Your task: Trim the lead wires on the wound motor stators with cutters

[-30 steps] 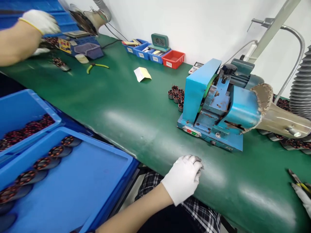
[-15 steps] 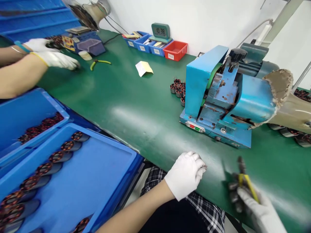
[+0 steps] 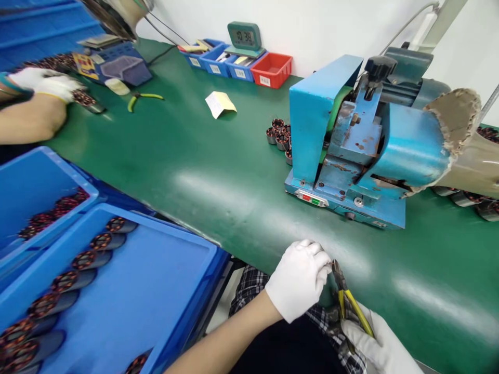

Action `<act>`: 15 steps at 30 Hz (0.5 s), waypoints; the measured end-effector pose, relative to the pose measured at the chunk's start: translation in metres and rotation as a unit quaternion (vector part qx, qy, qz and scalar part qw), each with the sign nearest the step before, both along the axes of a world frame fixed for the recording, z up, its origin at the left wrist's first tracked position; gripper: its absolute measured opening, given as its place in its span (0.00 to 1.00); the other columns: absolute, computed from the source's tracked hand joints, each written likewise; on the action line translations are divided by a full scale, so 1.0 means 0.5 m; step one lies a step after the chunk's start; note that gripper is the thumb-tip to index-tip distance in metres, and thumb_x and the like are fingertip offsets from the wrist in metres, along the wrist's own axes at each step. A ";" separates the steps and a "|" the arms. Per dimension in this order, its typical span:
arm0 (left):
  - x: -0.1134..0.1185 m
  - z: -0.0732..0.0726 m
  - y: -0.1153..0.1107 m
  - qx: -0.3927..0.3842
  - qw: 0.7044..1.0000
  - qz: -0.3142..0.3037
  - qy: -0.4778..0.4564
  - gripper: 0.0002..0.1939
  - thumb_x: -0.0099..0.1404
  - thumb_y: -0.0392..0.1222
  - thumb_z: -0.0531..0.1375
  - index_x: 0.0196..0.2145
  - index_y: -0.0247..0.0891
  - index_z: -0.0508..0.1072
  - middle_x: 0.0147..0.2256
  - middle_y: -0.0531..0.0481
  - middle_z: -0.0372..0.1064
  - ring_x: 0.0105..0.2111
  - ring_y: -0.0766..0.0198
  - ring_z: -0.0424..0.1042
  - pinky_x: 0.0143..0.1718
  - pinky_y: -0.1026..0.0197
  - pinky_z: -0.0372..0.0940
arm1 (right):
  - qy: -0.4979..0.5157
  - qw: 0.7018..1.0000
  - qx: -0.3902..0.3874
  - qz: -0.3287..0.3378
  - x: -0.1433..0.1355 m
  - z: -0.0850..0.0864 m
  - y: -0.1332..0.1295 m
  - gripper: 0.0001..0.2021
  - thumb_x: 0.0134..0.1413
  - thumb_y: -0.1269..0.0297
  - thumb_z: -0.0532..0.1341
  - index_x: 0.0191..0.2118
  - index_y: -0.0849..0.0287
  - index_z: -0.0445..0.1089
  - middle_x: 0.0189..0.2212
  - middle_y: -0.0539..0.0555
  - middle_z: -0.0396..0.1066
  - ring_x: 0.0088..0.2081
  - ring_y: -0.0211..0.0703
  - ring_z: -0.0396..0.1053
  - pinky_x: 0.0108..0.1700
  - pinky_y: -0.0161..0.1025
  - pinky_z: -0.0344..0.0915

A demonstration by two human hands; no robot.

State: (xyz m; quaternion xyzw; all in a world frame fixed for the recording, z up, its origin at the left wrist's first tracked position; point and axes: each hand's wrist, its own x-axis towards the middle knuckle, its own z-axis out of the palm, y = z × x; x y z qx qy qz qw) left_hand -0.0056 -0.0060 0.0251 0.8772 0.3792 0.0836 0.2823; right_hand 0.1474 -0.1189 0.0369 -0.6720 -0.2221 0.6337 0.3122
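Note:
My left hand [image 3: 298, 280], in a white glove, is closed near the table's front edge around something mostly hidden; thin wire ends show at its fingertips. Yellow-handled cutting pliers [image 3: 353, 306] are held in my gloved right hand [image 3: 370, 335], at the lower right. Their dark jaws point up and left and reach the wire ends beside my left fingertips. Behind both hands stands a blue machine [image 3: 346, 150] with red and green buttons. Several copper-wound cores [image 3: 282, 140] sit against its left side.
Blue trays [image 3: 156, 301] with rows of wound cores fill the lower left. At the upper left, another person's gloved hands [image 3: 58, 85] hold a wound part near green pliers [image 3: 144, 97]. Small bins [image 3: 273, 70], a clock [image 3: 244, 36] and folded paper [image 3: 220, 104] lie farther back.
My right hand has brought the pliers left, up to my left fingertips. The other person's hands have drawn together and now hold a wound part. The view has shifted slightly.

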 end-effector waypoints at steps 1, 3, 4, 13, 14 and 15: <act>0.000 0.000 0.000 0.003 1.000 -0.003 0.002 0.06 0.63 0.35 0.51 0.33 0.38 0.69 0.33 0.49 0.63 0.36 0.58 0.62 0.39 0.55 0.60 | 0.004 1.000 0.004 -0.008 -0.003 -0.003 -0.002 0.24 0.41 0.49 0.64 0.44 0.58 0.71 0.40 0.58 0.73 0.47 0.53 0.68 0.54 0.47 0.59; -0.001 0.000 0.000 0.008 1.000 -0.009 0.006 0.06 0.62 0.34 0.52 0.33 0.38 0.68 0.33 0.49 0.63 0.36 0.58 0.61 0.39 0.56 0.59 | 0.021 0.999 0.011 -0.029 -0.011 -0.011 -0.007 0.24 0.40 0.49 0.64 0.43 0.58 0.72 0.39 0.57 0.74 0.47 0.53 0.67 0.54 0.46 0.58; -0.001 0.000 0.000 0.010 1.000 -0.009 0.007 0.06 0.61 0.34 0.52 0.33 0.38 0.68 0.33 0.49 0.63 0.36 0.58 0.61 0.38 0.56 0.59 | 0.022 0.999 0.014 -0.040 -0.015 -0.016 -0.009 0.25 0.39 0.48 0.64 0.43 0.59 0.72 0.38 0.57 0.74 0.47 0.53 0.68 0.54 0.46 0.58; -0.002 -0.003 0.000 0.019 1.000 -0.015 0.006 0.07 0.60 0.32 0.52 0.33 0.39 0.67 0.33 0.50 0.63 0.36 0.59 0.62 0.39 0.55 0.59 | -0.021 0.977 -0.012 -0.212 -0.034 -0.077 -0.023 0.22 0.31 0.49 0.69 0.34 0.59 0.73 0.32 0.56 0.75 0.39 0.53 0.72 0.41 0.41 0.69; -0.002 -0.004 0.000 0.017 1.000 -0.017 0.004 0.07 0.60 0.31 0.52 0.33 0.39 0.67 0.34 0.50 0.63 0.37 0.59 0.62 0.39 0.55 0.60 | -0.007 0.973 -0.006 -0.230 -0.029 -0.076 -0.025 0.22 0.31 0.50 0.70 0.33 0.58 0.73 0.31 0.56 0.76 0.38 0.52 0.73 0.40 0.40 0.69; -0.001 -0.005 0.000 0.015 1.000 -0.019 0.002 0.07 0.60 0.31 0.52 0.34 0.39 0.67 0.34 0.50 0.64 0.37 0.59 0.62 0.40 0.55 0.60 | 0.006 0.969 0.000 -0.245 -0.022 -0.073 -0.029 0.21 0.31 0.51 0.70 0.34 0.57 0.73 0.31 0.55 0.76 0.37 0.51 0.73 0.40 0.39 0.70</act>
